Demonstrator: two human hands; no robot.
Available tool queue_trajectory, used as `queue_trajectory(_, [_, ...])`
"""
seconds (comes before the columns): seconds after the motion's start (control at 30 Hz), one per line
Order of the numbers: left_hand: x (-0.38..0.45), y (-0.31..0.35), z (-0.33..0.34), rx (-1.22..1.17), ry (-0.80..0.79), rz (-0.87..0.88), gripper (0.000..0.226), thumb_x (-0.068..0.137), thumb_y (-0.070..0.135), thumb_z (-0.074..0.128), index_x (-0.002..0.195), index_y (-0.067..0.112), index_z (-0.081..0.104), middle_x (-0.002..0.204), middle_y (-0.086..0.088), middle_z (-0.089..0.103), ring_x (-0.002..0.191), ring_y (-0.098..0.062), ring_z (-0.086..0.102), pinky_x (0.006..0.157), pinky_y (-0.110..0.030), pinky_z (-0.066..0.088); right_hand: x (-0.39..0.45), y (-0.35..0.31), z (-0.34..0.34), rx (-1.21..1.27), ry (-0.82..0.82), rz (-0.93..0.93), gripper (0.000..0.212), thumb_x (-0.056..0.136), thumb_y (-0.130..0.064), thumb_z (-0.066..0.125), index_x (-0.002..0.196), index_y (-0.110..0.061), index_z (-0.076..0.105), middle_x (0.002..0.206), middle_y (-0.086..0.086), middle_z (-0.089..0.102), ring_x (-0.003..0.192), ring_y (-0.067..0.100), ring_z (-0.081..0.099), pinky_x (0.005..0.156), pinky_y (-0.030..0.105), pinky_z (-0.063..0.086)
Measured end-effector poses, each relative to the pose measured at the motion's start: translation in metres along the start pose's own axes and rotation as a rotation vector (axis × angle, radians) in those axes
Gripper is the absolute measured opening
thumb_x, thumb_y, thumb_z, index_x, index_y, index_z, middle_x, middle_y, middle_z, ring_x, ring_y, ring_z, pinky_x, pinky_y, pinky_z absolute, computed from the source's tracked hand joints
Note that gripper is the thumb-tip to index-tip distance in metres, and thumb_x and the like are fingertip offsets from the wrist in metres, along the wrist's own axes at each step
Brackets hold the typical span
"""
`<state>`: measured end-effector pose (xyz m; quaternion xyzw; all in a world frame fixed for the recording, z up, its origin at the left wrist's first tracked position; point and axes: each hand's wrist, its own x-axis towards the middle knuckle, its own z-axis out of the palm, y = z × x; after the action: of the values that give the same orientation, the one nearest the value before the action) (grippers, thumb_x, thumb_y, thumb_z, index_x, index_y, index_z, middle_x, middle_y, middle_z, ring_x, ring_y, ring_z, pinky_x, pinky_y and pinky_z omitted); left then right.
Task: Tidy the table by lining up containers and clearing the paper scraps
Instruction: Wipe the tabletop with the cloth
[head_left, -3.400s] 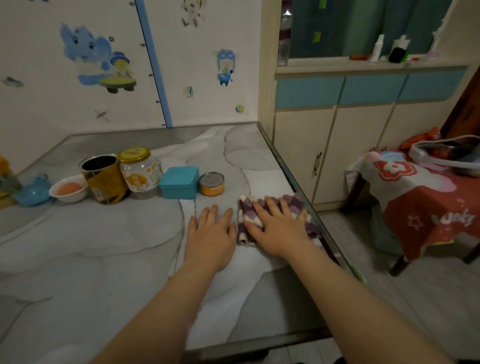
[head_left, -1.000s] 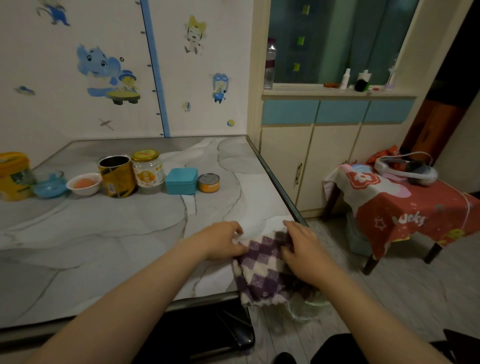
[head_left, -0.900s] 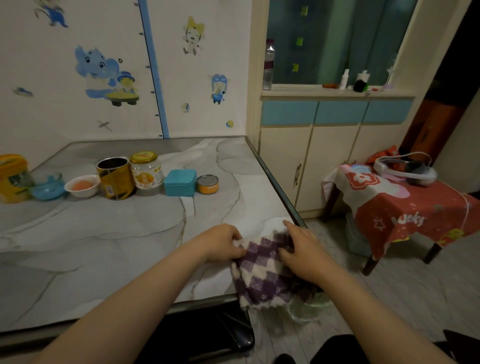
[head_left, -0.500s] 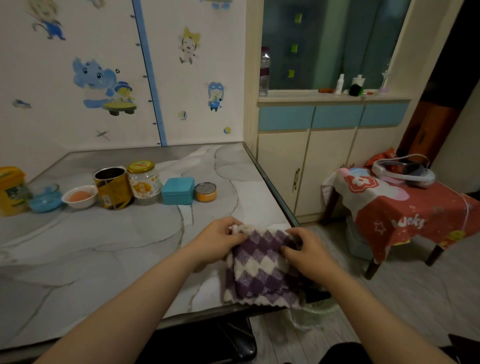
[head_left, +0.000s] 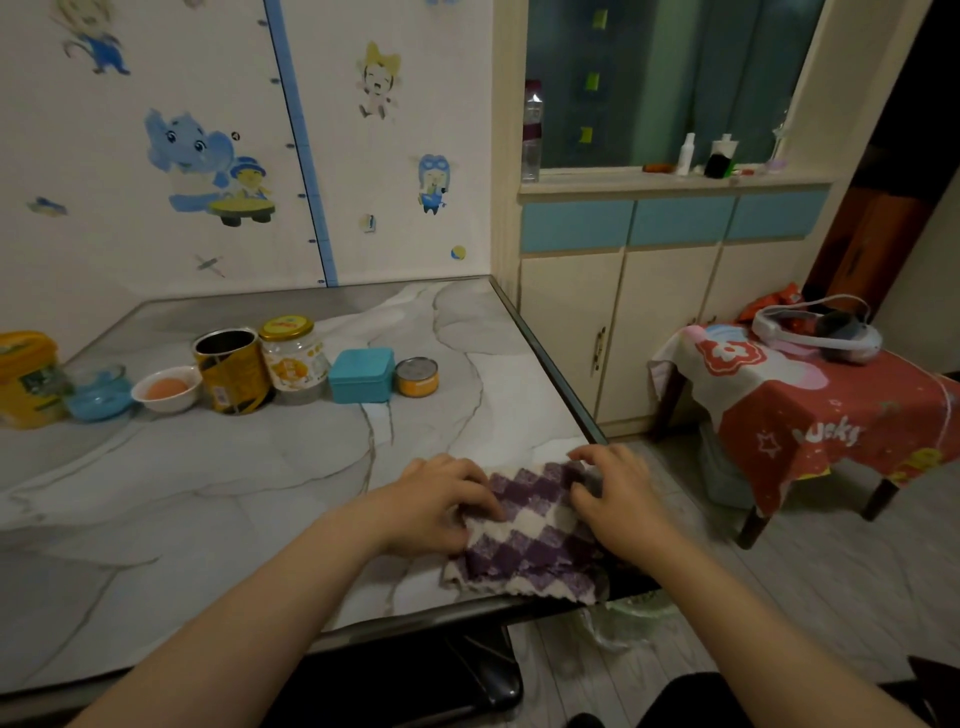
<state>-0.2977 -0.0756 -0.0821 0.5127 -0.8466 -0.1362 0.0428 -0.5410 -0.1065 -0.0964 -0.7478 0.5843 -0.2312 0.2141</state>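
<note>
Single head view; looks forward-down, close over table (head_left: 208, 493) corner

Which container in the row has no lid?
The gold tin can, third from the right between the white bowl and the glass jar. Its top is open and dark inside; the jar, teal box and small can are closed.
</note>
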Motion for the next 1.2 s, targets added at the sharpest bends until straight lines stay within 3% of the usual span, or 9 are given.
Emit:
queue_trajectory(0.13, [0.004, -0.006, -0.003, 0.021, 0.101, 0.061, 0.022, 0.088, 0.037, 0.061, 0.109, 0.040, 0.069, 0.123, 0.018, 0.054, 0.118, -0.005, 0.042, 0.101, -0.031, 0.028, 0.000, 0.003, 0.004, 0.009, -0.031, -0.037, 0.032, 0.093, -0.026, 0.053, 0.125, -0.028, 0.054, 0.122, -0.006, 0.043, 0.124, 0.016, 0.035, 0.106, 0.034, 0.033])
queue_trajectory(0.27, [0.006, -0.004, 0.000, -0.102, 0.194, 0.060, 0.017, 0.088, 0.032, 0.064, 0.103, 0.033, 0.072, 0.111, 0.015, 0.063, 0.106, -0.003, 0.053, 0.100, -0.032, 0.038, -0.001, 0.009, 0.004, -0.031, -0.053, -0.043, 0.038, 0.094, -0.022, 0.049, 0.131, -0.029, 0.053, 0.131, -0.005, 0.043, 0.128, 0.018, 0.035, 0.110, 0.038, 0.032])
queue_trajectory(0.47, [0.006, -0.007, 0.001, -0.183, 0.112, 0.039, 0.019, 0.085, 0.023, 0.064, 0.100, 0.031, 0.072, 0.116, 0.013, 0.059, 0.107, -0.005, 0.054, 0.098, -0.019, 0.040, -0.001, 0.013, 0.003, -0.093, -0.070, -0.055, 0.044, 0.095, -0.023, 0.048, 0.138, -0.033, 0.046, 0.143, -0.005, 0.037, 0.133, 0.018, 0.029, 0.113, 0.037, 0.026])
queue_trajectory(0.63, [0.000, -0.006, -0.002, -0.718, 0.160, -0.053, 0.021, 0.086, 0.001, 0.061, 0.092, 0.019, 0.069, 0.112, 0.004, 0.069, 0.108, -0.005, 0.063, 0.097, -0.021, 0.047, 0.003, 0.009, 0.002, -0.077, -0.067, -0.039, 0.053, 0.095, -0.031, 0.050, 0.146, -0.030, 0.036, 0.150, -0.004, 0.030, 0.139, 0.019, 0.024, 0.116, 0.042, 0.023])
queue_trajectory(0.73, [-0.005, -0.006, -0.002, -0.890, 0.155, -0.085, 0.023, 0.088, -0.009, 0.054, 0.090, 0.011, 0.067, 0.116, -0.002, 0.068, 0.111, -0.008, 0.063, 0.093, -0.019, 0.048, 0.006, 0.008, 0.003, -0.099, -0.070, -0.022, 0.051, 0.096, -0.032, 0.049, 0.145, -0.030, 0.037, 0.149, -0.003, 0.032, 0.138, 0.019, 0.025, 0.116, 0.042, 0.022])
queue_trajectory(0.93, [-0.011, -0.007, -0.016, -0.731, -0.051, -0.111, 0.024, 0.087, 0.002, 0.052, 0.087, 0.014, 0.074, 0.121, 0.000, 0.064, 0.114, -0.003, 0.057, 0.089, -0.007, 0.042, 0.010, 0.006, 0.002, -0.107, -0.064, 0.000, 0.036, 0.097, -0.037, 0.045, 0.130, -0.025, 0.052, 0.131, -0.003, 0.046, 0.128, 0.019, 0.035, 0.110, 0.041, 0.029])
queue_trajectory(1.07, [0.011, -0.007, -0.020, -0.320, 0.162, -0.233, 0.029, 0.090, 0.030, 0.060, 0.119, 0.026, 0.062, 0.123, 0.003, 0.055, 0.114, -0.013, 0.052, 0.101, -0.029, 0.042, 0.014, 0.002, -0.003, -0.108, -0.075, 0.026, 0.026, 0.093, -0.045, 0.047, 0.107, -0.026, 0.059, 0.110, -0.006, 0.048, 0.113, 0.017, 0.041, 0.102, 0.038, 0.034])
queue_trajectory(1.13, [0.021, -0.005, -0.015, -0.144, 0.069, -0.300, 0.048, 0.088, 0.048, 0.059, 0.130, 0.027, 0.053, 0.128, 0.000, 0.051, 0.118, -0.018, 0.049, 0.103, -0.036, 0.040, 0.015, 0.003, -0.004, -0.118, -0.104, 0.016, 0.023, 0.088, -0.047, 0.056, 0.097, -0.025, 0.057, 0.103, -0.007, 0.047, 0.106, 0.015, 0.042, 0.096, 0.037, 0.038])
queue_trajectory(1.2, [0.027, -0.003, -0.012, -0.117, 0.008, -0.353, 0.046, 0.086, 0.051, 0.060, 0.122, 0.023, 0.059, 0.122, -0.003, 0.057, 0.110, -0.020, 0.053, 0.094, -0.035, 0.044, 0.017, 0.003, -0.005, -0.054, -0.128, 0.007, 0.022, 0.087, -0.042, 0.061, 0.094, -0.022, 0.057, 0.099, -0.005, 0.051, 0.100, 0.017, 0.048, 0.086, 0.032, 0.043])
